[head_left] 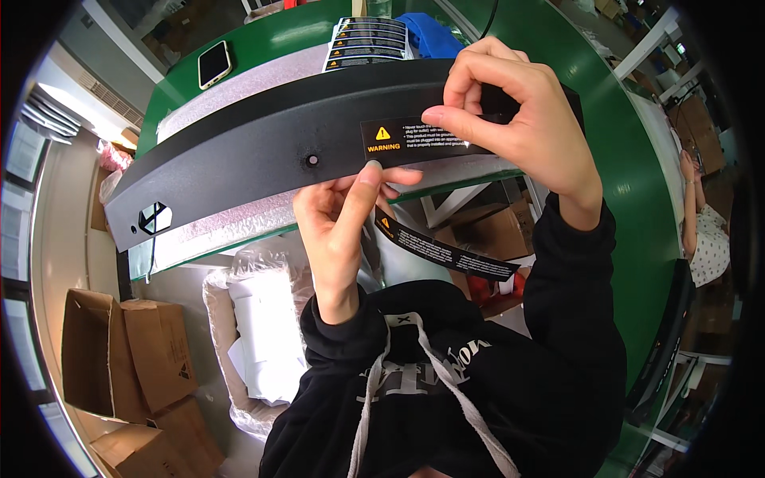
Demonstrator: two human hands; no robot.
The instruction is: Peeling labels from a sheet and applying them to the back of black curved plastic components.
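A yellow-triangle label [405, 137] is laid along the front of the black panel [255, 139].
The panel's lower edge is pinched by the left hand [336, 229]; the label is touched by the right hand [532, 119], whether gripped cannot be told. Smoothing is best done from one end, parallel to the panel's edge.

Yellow-triangle label [416, 143] on black panel [255, 147]

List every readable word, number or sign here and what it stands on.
Wording left unquoted.
Label on the black panel: yellow triangle with exclamation mark, bold yellow word, small white lines.
Hanging strip: yellow triangle; white lines too small to read.
Label sheet: yellow triangles; print too small.
Sweatshirt: pale letters, partly hidden.
Cardboard box: dark mark, too small to read.
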